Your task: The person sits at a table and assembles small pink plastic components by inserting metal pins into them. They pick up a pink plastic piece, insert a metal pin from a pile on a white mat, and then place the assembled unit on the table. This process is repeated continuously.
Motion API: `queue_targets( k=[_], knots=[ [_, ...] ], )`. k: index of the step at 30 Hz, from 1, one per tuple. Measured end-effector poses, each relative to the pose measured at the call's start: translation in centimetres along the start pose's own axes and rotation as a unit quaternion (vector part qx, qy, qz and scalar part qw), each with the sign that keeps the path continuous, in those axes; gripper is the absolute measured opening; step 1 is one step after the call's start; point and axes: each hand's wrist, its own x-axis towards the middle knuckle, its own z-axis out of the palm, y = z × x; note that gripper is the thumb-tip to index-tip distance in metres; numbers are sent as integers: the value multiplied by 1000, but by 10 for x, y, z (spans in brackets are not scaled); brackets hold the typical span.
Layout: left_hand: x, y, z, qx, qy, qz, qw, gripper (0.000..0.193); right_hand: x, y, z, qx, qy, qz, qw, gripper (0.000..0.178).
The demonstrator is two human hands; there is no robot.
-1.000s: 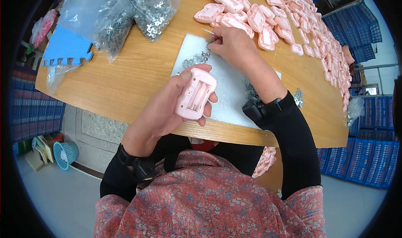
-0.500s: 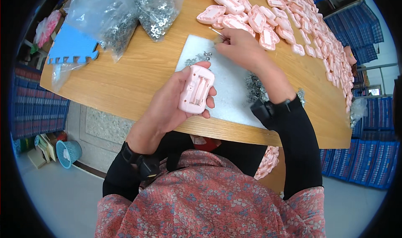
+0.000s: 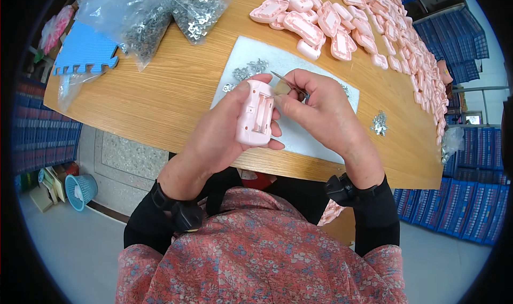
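My left hand (image 3: 214, 123) is wrapped round a pink plastic casing (image 3: 248, 123), its battery compartment turned up and a coiled spring showing at the lower end. Close against the casing's upper right edge, my right hand (image 3: 326, 109) grips slim, pointed metal tweezers (image 3: 286, 79), tip toward the upper left. Something beige covers one of its fingertips. Whether a small part is pinched there is too small to tell. Beneath both hands lies a white foam sheet (image 3: 235, 55). Small metal contact pieces (image 3: 257, 66) are scattered on its far left part.
Many pink casings (image 3: 304, 29) are heaped along the table's far and right sides. Clear bags of metal pieces (image 3: 197, 10) and a blue foam mat (image 3: 85, 50) sit far left. A small metal pile (image 3: 379, 123) lies right of the sheet. Blue trays (image 3: 454, 208) are stacked beyond the table.
My right hand has come back from beside the heaped casings to the held casing, bringing the tweezers. My left hand and the casing have shifted slightly right.
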Motion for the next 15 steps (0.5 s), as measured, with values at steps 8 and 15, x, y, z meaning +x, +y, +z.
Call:
queue_targets(
  k=[8,15],
  knots=[
    [3,-10,8,20,22,-9,1000,48,-7,5,9,-36,42,12,998,19],
    [6,-13,3,6,27,-16,999,47,-16,11,17,-50,121,-61,990,13]
  ],
)
